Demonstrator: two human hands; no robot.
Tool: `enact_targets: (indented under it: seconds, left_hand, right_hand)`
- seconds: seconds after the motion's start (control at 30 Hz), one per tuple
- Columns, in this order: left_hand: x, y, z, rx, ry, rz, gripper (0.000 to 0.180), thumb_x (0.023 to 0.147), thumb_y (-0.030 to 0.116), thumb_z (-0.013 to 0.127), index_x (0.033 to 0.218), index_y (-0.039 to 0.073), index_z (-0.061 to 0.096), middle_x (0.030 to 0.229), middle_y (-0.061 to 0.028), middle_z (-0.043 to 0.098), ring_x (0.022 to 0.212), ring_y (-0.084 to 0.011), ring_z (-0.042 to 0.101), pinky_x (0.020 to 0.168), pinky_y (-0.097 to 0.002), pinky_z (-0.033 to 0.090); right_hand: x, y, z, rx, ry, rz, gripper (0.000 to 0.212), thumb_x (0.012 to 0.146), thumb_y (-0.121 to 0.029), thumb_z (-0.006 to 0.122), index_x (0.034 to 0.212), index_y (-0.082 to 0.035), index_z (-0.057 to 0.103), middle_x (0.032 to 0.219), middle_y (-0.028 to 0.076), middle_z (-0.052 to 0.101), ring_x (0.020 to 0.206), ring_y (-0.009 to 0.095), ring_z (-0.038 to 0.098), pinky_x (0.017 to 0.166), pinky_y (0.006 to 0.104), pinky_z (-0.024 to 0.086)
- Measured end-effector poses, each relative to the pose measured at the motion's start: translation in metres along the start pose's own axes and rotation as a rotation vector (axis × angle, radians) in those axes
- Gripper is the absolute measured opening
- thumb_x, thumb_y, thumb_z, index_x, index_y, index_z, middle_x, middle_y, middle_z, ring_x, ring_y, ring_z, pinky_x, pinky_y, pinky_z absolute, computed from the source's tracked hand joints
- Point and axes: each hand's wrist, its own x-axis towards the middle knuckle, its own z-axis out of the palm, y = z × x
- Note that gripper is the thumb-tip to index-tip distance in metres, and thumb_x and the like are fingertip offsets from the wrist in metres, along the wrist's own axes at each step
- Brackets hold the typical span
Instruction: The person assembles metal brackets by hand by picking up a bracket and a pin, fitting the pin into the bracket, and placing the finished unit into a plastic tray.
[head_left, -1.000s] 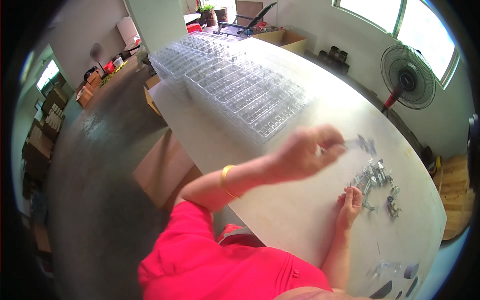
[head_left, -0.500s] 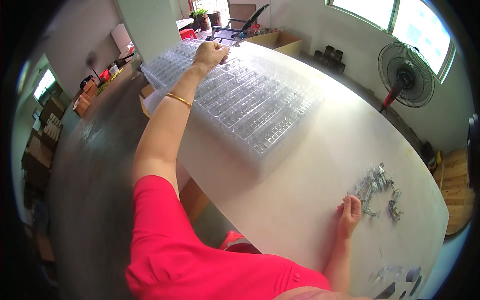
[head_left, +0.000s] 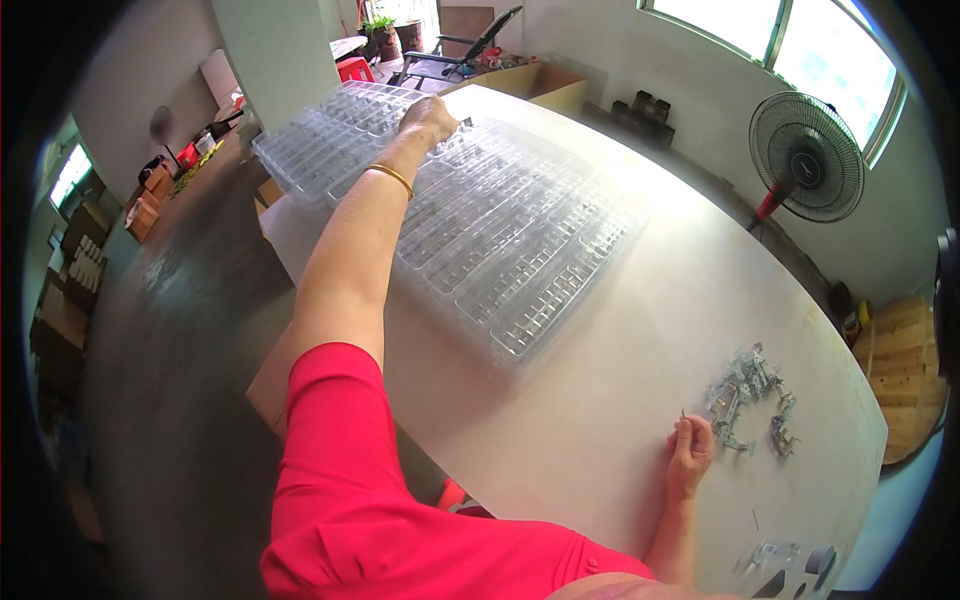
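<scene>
My left hand (head_left: 430, 120) reaches to the far end of the stacked clear plastic trays (head_left: 540, 280), its fingers closed on a small dark metal part (head_left: 466, 123) that pokes out at the right. The trays have long compartments with rows of small metal pieces in them. My right hand (head_left: 690, 442) is low on the table's right side with fingers pinched. Between its thumb and finger a thin dark pin-like piece (head_left: 683, 414) sticks up. Just right of that hand lies a loose heap of small metal parts (head_left: 745, 385), spread in a rough ring.
The white table (head_left: 620, 420) bears everything. A clear container (head_left: 775, 553) and a thin needle-like rod (head_left: 756, 519) lie near its lower right. A standing fan (head_left: 806, 165), a cardboard box (head_left: 550, 88) and a folding chair (head_left: 460, 58) stand beyond its edge.
My left hand has shifted slightly right and nearer over the trays. The whole view has turned a little. My right hand keeps its pinch beside the metal parts.
</scene>
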Motion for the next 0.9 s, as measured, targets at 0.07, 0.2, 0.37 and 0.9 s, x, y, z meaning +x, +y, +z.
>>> enact_targets:
  seconds: [0.07,0.2,0.37,0.9]
  left_hand:
    - [0.004,-0.007,0.009,-0.005,0.075,0.024,0.042,0.075,0.034,0.071,0.102,0.002,0.074,0.107,-0.0219,0.070,0.103,-0.0343,0.068,0.092,-0.0407,0.052]
    - [0.009,-0.009,0.018,0.041,0.126,0.083,0.038,0.072,0.033,0.072,0.094,0.002,0.075,0.097,-0.0230,0.072,0.095,-0.0353,0.071,0.087,-0.0412,0.054]
    - [0.006,-0.006,0.021,0.074,0.098,0.062,0.040,0.075,0.032,0.073,0.100,0.001,0.074,0.104,-0.0233,0.071,0.102,-0.0356,0.069,0.091,-0.0413,0.053]
    - [-0.004,-0.010,0.009,0.086,0.012,0.077,0.040,0.083,0.027,0.066,0.115,0.003,0.070,0.120,-0.0226,0.067,0.115,-0.0349,0.064,0.100,-0.0414,0.049]
  right_hand:
    - [0.000,0.000,0.000,-0.048,-0.016,-0.002,0.004,0.100,-0.010,0.060,0.103,-0.008,0.060,0.086,-0.001,0.060,0.069,0.006,0.052,0.061,0.0200,0.044]
    - [-0.001,-0.001,0.001,-0.061,-0.030,-0.003,0.004,0.100,-0.010,0.060,0.103,-0.008,0.061,0.086,-0.001,0.060,0.069,0.006,0.053,0.061,0.0202,0.044]
    - [-0.003,-0.001,0.003,-0.047,-0.010,0.016,0.005,0.100,-0.011,0.061,0.103,-0.008,0.061,0.085,-0.002,0.060,0.070,0.006,0.053,0.062,0.0202,0.044]
    - [-0.004,-0.008,0.006,-0.050,-0.024,0.045,0.006,0.100,-0.012,0.060,0.103,-0.007,0.062,0.085,-0.002,0.059,0.071,0.005,0.052,0.064,0.0196,0.044]
